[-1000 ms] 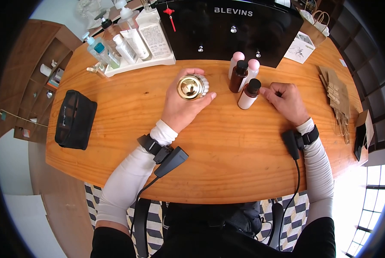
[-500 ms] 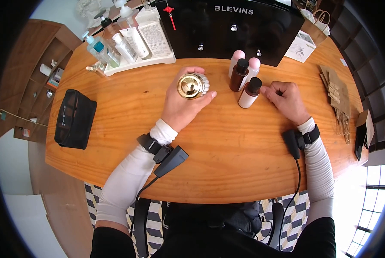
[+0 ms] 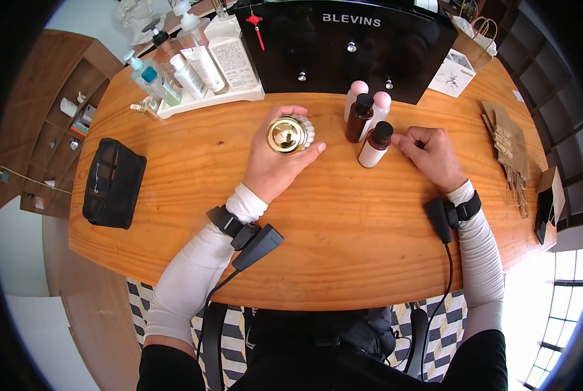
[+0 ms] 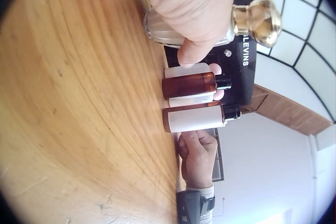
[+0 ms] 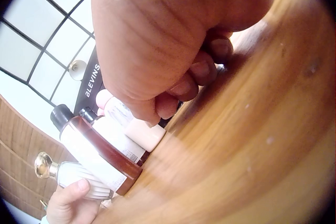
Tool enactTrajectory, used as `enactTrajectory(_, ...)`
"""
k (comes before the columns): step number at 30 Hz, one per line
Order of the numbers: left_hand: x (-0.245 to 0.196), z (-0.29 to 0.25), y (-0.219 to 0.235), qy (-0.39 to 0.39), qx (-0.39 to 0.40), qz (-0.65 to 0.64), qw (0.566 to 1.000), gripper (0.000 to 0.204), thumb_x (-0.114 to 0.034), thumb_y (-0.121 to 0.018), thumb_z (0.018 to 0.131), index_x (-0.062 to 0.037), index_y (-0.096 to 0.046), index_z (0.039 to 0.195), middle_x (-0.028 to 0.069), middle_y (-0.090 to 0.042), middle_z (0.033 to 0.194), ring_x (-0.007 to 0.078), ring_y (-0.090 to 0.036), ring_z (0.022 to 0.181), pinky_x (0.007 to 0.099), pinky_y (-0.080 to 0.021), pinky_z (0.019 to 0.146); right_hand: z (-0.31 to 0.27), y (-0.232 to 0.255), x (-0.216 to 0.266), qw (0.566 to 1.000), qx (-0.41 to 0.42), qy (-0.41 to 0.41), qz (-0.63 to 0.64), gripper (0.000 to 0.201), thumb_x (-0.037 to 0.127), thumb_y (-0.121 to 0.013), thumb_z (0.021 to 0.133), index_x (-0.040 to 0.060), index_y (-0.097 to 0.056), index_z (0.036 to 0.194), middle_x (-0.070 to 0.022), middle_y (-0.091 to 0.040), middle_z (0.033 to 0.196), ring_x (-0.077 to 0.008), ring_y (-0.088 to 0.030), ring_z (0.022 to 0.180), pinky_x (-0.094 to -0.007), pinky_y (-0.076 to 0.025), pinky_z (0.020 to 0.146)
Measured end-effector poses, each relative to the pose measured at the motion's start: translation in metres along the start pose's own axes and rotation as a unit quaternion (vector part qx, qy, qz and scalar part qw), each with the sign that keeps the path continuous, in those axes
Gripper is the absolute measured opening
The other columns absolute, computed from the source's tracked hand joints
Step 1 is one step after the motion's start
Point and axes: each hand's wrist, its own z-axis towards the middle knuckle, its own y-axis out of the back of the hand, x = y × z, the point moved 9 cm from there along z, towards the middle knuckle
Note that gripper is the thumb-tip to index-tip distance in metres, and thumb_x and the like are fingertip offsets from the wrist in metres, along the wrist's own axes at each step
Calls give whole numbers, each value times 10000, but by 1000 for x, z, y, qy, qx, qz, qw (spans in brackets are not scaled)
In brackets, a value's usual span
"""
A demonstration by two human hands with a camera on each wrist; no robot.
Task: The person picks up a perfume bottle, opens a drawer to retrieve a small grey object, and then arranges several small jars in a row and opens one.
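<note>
My left hand [image 3: 273,156] wraps round a ribbed perfume bottle [image 4: 160,28] with a rounded gold cap [image 3: 287,135], which stands upright. In the left wrist view the thumb lies across the glass. My right hand [image 3: 437,158] rests on the wood with loosely curled fingers and nothing visible in them. Its thumb points at a brown bottle [image 3: 373,155] with a black cap and white label, right at its side. Behind that bottle stand a second brown bottle [image 3: 358,122] and two pale bottles with round pink caps [image 3: 382,100].
A white tray [image 3: 213,99] of pump bottles and tubes sits at the back left, beside a black BLEVINS cabinet [image 3: 343,55]. A black mesh pouch [image 3: 114,184] lies at left. Brown paper bags [image 3: 508,146] and a white box [image 3: 452,73] are on the right.
The head view has tilted very slightly. Both hands and the bottles keep their places on the table.
</note>
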Motion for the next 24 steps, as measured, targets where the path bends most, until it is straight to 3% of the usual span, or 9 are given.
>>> enactTrajectory(24, 2, -1, 1, 0, 1, -7, 1000, 463, -71, -827, 815, -46, -585, 1209, -3, -619, 1042, 72, -587, 916, 242, -505, 823, 0, -1, -1, 1000, -1, 0, -3, 458, 267, -746, 923, -25, -535, 640, -116, -395, 522, -201, -309, 492, -368, -346, 481)
